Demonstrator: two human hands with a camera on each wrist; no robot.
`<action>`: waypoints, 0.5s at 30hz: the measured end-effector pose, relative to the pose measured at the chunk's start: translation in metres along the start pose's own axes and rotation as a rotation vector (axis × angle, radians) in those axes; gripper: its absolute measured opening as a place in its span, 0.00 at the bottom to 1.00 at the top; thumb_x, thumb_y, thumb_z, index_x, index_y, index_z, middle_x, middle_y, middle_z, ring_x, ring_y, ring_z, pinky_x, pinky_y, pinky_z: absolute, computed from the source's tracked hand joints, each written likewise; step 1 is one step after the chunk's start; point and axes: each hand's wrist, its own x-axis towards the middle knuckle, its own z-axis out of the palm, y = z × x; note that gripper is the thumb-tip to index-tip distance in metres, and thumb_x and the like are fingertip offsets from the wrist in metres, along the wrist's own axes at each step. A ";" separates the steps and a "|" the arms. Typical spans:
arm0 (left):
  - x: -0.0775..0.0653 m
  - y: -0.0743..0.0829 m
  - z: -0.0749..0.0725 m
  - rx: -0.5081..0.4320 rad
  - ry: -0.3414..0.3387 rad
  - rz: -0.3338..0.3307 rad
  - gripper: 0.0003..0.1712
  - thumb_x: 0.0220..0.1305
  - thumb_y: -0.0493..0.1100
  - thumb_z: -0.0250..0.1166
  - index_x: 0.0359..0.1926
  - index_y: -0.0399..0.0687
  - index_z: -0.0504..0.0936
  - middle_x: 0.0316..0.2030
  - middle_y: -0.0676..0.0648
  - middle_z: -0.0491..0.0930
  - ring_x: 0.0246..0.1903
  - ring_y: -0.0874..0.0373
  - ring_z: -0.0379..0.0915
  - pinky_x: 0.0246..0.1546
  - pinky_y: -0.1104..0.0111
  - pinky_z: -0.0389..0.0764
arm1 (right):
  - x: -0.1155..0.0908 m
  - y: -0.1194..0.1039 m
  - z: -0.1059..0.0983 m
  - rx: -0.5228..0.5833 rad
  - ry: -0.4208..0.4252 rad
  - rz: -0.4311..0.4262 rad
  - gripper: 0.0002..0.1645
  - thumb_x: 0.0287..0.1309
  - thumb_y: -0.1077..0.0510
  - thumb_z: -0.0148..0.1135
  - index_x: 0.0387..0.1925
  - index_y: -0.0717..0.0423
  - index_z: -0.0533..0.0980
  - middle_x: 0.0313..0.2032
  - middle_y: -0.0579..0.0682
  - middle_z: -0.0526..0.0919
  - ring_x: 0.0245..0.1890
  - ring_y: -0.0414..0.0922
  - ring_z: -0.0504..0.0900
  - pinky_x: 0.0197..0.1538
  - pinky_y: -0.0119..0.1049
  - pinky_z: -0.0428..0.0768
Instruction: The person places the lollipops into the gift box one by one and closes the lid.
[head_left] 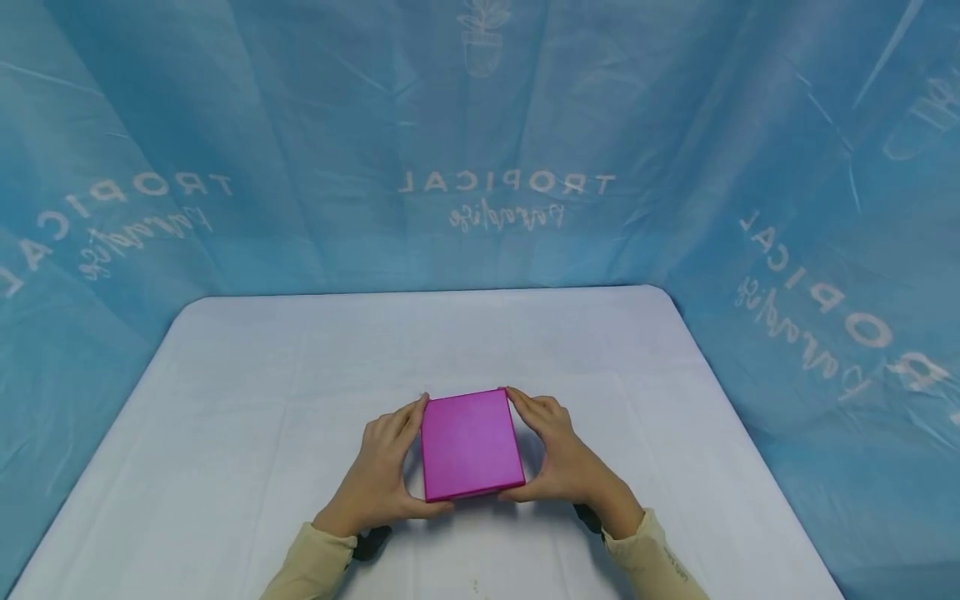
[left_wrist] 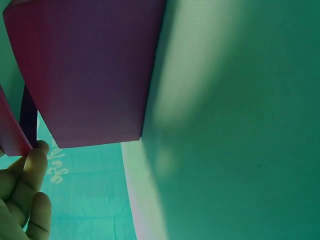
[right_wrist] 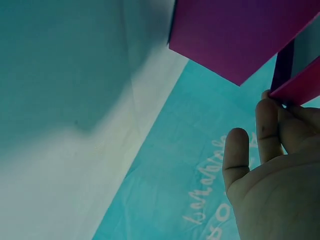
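Note:
A square magenta box lid [head_left: 472,443] is held level between my two hands near the middle of the table. My left hand [head_left: 381,468] grips its left side, fingers at the far corner and thumb at the near one. On the opposite side, my right hand [head_left: 558,460] grips it the same way. In the left wrist view the box base [left_wrist: 92,75] stands on the table, and a gap separates it from the raised lid. The right wrist view also shows the base [right_wrist: 240,37] below the lid's edge [right_wrist: 300,85]. From the head view, the lid hides the base.
A white cloth covers the table [head_left: 247,400], which has rounded far corners. Blue curtains [head_left: 510,108] with mirrored white lettering hang behind it and along both sides. Beige sleeves [head_left: 311,562] and dark wrist straps show at the near edge.

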 end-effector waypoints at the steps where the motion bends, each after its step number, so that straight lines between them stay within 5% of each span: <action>1: 0.000 -0.001 0.001 0.007 -0.002 -0.003 0.85 0.26 0.71 0.83 0.81 0.52 0.44 0.72 0.43 0.63 0.66 0.49 0.62 0.62 0.46 0.66 | -0.001 0.001 0.001 -0.004 0.000 0.003 0.79 0.28 0.31 0.84 0.80 0.45 0.51 0.76 0.39 0.60 0.65 0.44 0.60 0.60 0.58 0.71; 15: 0.001 -0.008 0.004 0.002 -0.044 -0.026 0.84 0.28 0.71 0.82 0.81 0.53 0.43 0.72 0.44 0.62 0.67 0.49 0.60 0.64 0.47 0.65 | 0.000 0.006 0.007 -0.003 -0.042 0.059 0.79 0.31 0.28 0.82 0.80 0.46 0.50 0.74 0.40 0.62 0.66 0.44 0.60 0.62 0.59 0.74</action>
